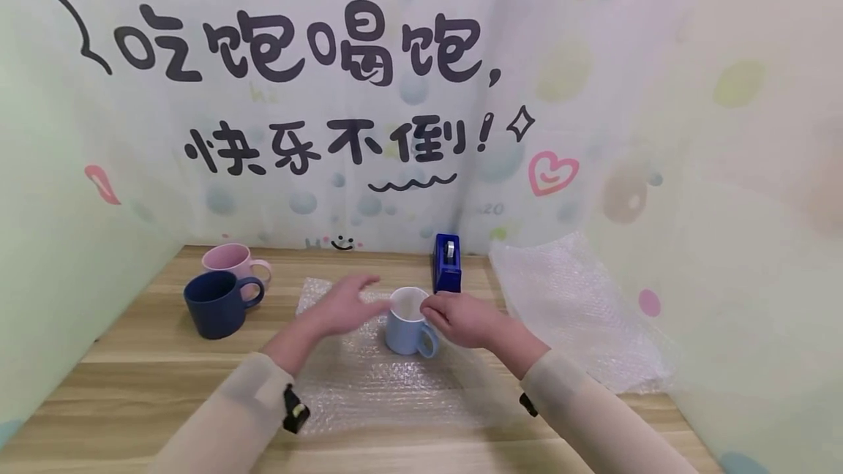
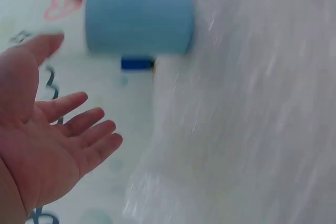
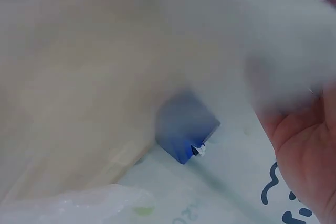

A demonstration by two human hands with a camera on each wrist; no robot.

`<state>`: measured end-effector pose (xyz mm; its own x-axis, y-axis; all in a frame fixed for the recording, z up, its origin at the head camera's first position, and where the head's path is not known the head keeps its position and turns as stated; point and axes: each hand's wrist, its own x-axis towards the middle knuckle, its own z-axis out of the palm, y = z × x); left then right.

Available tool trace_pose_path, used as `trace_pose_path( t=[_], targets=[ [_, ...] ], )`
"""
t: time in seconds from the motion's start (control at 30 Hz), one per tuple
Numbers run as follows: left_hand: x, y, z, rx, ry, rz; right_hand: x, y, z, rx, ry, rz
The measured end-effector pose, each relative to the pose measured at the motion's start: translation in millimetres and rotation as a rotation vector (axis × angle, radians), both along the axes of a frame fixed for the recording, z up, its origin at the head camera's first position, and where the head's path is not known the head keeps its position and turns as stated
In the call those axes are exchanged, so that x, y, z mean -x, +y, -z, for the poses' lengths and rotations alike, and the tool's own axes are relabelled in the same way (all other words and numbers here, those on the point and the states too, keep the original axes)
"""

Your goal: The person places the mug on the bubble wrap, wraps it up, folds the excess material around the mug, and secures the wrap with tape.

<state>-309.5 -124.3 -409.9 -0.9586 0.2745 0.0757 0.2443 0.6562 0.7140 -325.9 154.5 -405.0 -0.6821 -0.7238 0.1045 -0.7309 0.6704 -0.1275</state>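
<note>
A light blue mug (image 1: 403, 335) with a white inside stands upright on a sheet of bubble wrap (image 1: 369, 393), its handle toward the lower right. Left of it, my left hand (image 1: 349, 306) is held with fingers spread and nothing in them; its palm shows in the left wrist view (image 2: 52, 145). At the mug's right rim, my right hand (image 1: 464, 319) has curled fingers and pinches the lifted right side of the bubble wrap. That raised film blurs much of the right wrist view, partly veiling the right hand (image 3: 307, 145).
Behind the mug stands a blue tape dispenser (image 1: 448, 269). A navy mug (image 1: 216, 309) and a pink mug (image 1: 227, 258) stand at the left. Another piece of bubble wrap (image 1: 579, 313) lies at the right against the wall. A printed curtain (image 1: 421, 225) borders the wooden table (image 1: 132, 379) at the back.
</note>
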Motion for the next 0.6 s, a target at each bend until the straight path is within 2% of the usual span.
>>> trace_pose_path(
  t=[0.1,0.17,0.23,0.3,0.33,0.4,0.47,0.53,0.6],
  targets=[
    [7.4,-36,-7.1,0.043,0.059,-0.08,-2.1,0,1.9,0.019,-0.005,0.004],
    [16.1,-57,-0.7,0.085,0.081,-0.15,-2.7,1,3.1,0.028,-0.004,0.0],
    [31.2,-78,21.0,0.138,0.084,-0.231,-2.9,1,4.6,0.029,-0.008,0.004],
    [41.4,-93,40.1,0.155,0.025,-0.289,-3.0,1,5.8,0.03,-0.018,0.008],
    [43.1,-98,45.2,0.148,-0.011,-0.305,-2.9,1,6.5,0.033,-0.017,0.007],
    [42.1,-104,50.0,0.1,-0.075,-0.316,-3.0,0,6.8,0.039,-0.022,0.011],
    [29.4,-102,37.2,0.025,-0.155,-0.295,-3.5,-1,6.5,0.048,-0.026,0.014],
    [16.7,-99,23.8,-0.023,-0.182,-0.264,-4.0,-1,6.2,0.052,-0.025,0.018],
    [9.1,-95,14.5,-0.054,-0.193,-0.248,-4.4,-1,5.9,0.051,-0.03,0.024]
  ],
)
